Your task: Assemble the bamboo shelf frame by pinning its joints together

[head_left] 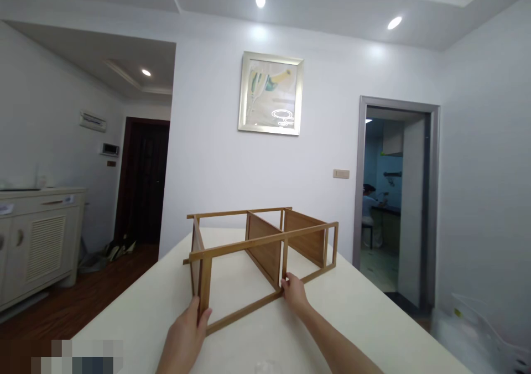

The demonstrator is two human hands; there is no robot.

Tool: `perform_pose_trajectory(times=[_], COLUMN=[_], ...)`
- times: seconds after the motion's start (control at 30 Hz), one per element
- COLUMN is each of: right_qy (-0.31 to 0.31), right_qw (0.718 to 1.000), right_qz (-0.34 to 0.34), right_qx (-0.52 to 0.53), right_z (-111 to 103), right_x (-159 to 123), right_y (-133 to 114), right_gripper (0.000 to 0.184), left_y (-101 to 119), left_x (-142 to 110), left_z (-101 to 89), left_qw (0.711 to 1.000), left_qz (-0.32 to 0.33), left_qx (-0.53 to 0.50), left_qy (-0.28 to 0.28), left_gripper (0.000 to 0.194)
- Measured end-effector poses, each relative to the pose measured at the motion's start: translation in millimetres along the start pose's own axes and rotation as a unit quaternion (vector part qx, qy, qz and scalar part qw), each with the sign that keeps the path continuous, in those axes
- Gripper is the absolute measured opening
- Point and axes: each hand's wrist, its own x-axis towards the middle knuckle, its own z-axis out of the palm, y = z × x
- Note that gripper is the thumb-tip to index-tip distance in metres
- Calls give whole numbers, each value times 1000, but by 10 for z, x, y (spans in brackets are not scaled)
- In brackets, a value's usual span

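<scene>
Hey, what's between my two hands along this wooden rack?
In the head view, a lower rail of the wooden rack runs between your left hand and right hand, with white tabletop on both sides.

Bright ceiling spots (260,0) (w/ glare on framed pic (271,93)), doorway (394,197) dim.

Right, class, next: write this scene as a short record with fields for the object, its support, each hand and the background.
Object: wooden rack, lying down
Support: white table
Left hand: gripping the wooden rack's near left corner
Right hand: gripping midway along the near side
Background: framed picture; grey door frame; person, partly hidden
</scene>
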Motion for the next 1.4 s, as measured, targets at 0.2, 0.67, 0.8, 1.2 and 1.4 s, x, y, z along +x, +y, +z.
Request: perform_pose_trajectory(times=[0.2,0.67,0.8,1.2,1.4], right_qy=[19,-149,-138,-89,-71], right_qw=[999,968,973,991,989], right_qz=[-16,-96,-112,-97,-124], right_qx=[33,180,148,26,36], right_z=[-114,-9,-69,26,-48], right_x=[-179,-697,-749,-838,-788], right_y=[-21,-289,-216,-179,-85], right_gripper=[27,42,27,10,16], left_y=[361,1332,1209,-20,-34], left_x=[1,-255,-221,397,446], left_z=[63,577,511,372,467], left_qw=[999,977,976,999,999], left_qz=[-1,146,195,-50,-16], left_qx=[-13,-108,-26,-14,-17], left_qy=[-33,-112,-91,2,26], left_gripper=[18,35,33,44,49])
